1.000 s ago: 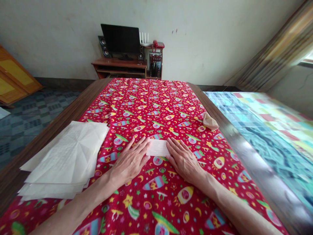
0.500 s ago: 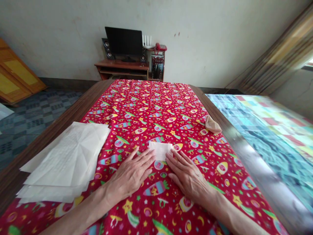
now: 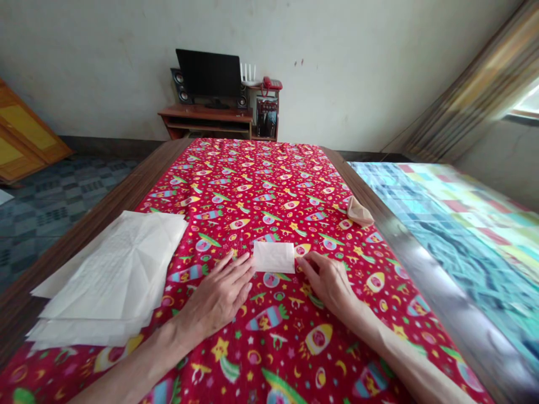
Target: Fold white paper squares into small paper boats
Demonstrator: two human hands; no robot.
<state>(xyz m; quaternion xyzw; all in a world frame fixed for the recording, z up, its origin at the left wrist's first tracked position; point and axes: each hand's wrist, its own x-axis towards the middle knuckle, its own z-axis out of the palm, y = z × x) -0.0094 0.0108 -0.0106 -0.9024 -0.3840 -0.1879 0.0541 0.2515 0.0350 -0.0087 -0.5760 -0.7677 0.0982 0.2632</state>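
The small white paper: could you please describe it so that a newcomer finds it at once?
Look at the red cloth on the table. The small white paper lies flat on it, between the left hand and the right hand. It is a neat rectangle, unlike the big stacked sheets on the left and the beige piece on the right.

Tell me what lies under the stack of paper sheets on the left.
The paper stack lies partly on the red patterned cloth; its left corner reaches over the brown tabletop. Whatever its middle covers cannot be seen.
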